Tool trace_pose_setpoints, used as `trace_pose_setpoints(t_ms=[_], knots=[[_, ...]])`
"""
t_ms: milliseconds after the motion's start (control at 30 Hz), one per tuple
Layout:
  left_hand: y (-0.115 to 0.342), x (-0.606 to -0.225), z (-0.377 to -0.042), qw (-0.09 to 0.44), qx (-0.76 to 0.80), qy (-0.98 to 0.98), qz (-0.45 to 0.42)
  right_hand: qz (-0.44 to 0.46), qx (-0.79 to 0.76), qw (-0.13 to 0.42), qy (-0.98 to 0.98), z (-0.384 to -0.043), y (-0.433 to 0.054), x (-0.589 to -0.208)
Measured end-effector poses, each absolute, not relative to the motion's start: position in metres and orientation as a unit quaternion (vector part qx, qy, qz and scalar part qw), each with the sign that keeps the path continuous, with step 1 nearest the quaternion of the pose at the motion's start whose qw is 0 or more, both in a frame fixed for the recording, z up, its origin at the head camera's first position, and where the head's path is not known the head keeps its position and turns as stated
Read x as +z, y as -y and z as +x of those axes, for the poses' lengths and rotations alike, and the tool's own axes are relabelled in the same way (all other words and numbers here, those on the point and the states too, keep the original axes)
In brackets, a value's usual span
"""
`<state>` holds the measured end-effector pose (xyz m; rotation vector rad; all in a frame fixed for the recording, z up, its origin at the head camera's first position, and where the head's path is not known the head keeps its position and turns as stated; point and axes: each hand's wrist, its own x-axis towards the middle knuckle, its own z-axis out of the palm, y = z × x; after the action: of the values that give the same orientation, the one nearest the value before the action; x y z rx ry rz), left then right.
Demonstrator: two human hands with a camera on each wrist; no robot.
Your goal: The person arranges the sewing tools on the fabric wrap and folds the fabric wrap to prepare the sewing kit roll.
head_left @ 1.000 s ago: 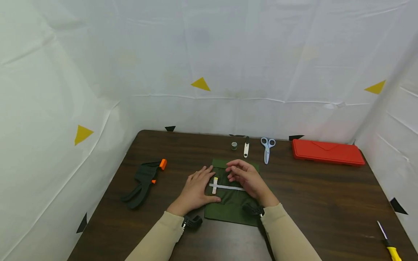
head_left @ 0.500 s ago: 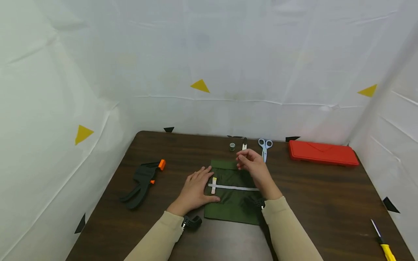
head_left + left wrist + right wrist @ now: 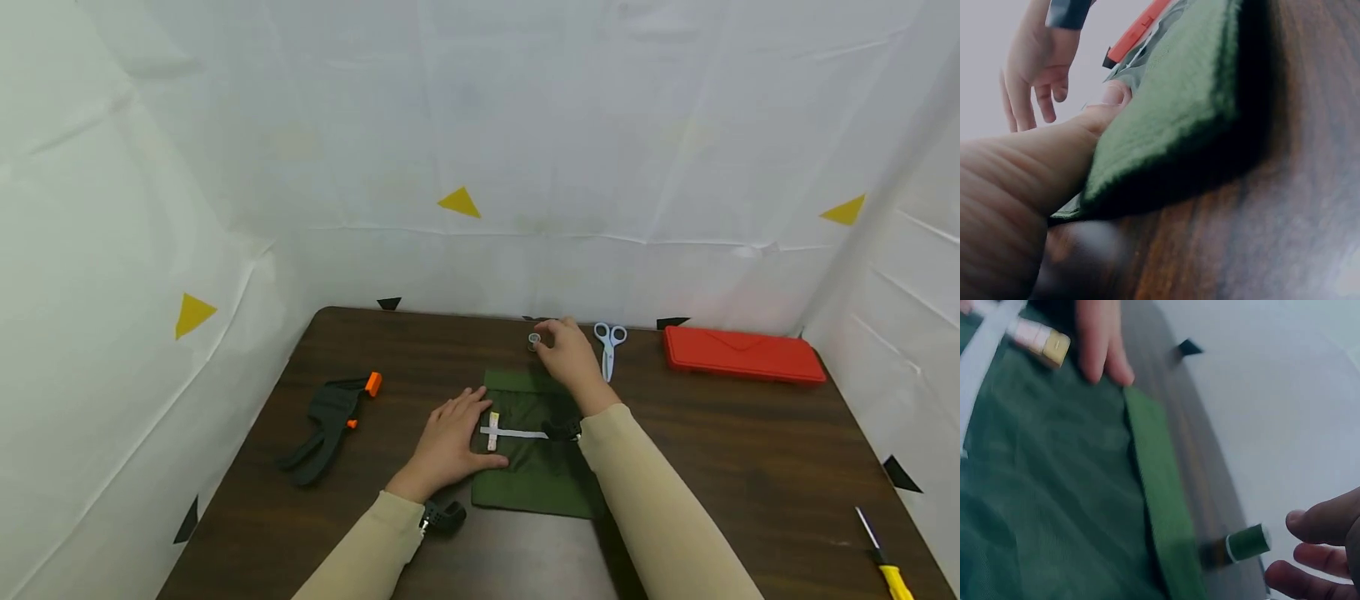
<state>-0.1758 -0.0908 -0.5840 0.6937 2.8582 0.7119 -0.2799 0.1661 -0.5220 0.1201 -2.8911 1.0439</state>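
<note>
A green cloth (image 3: 532,487) lies on the table with a white band (image 3: 517,432) across it. A small folded tape measure (image 3: 492,433), white with a yellow end, is tucked under the band's left end. My left hand (image 3: 448,440) rests on the cloth's left edge, fingers spread. My right hand (image 3: 572,357) reaches past the cloth's far edge, its thumb and fingers parted beside a small spool of green thread (image 3: 1249,543). In the right wrist view a gap shows between those fingers and the upright spool. The white snips behind the right hand are hidden.
Light blue scissors (image 3: 609,350) lie right of the right hand, then a red case (image 3: 742,353) at the back. A black clamp with orange tips (image 3: 330,421) lies at left. A yellow-handled screwdriver (image 3: 888,567) is at the near right. White sheeting stands behind the table.
My right hand has moved from above the cloth out to the far side, up to the spool, and now covers the snips. The left hand has stayed on the cloth.
</note>
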Motion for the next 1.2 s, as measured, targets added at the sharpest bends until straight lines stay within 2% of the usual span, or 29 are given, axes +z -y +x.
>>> trace_pose_setpoints(t_ms=[233,633,1000,1200], knots=[[0.092,-0.584,-0.174,0.057,0.243,-0.943,0.223,0.071,0.282,0.012,0.957,-0.286,-0.158,-0.527],[0.091,-0.584,-0.176,0.049,0.247,-0.941,0.224,0.060,0.269,0.005,0.961,-0.290,-0.157,-0.540],[0.092,-0.581,-0.175,0.052,0.259,-0.938,0.223,0.067,0.273,0.046,0.959,-0.288,-0.158,-0.547],[0.091,-0.584,-0.177,0.055,0.250,-0.939,0.229,0.071,0.313,0.089,0.943,-0.278,-0.163,-0.547]])
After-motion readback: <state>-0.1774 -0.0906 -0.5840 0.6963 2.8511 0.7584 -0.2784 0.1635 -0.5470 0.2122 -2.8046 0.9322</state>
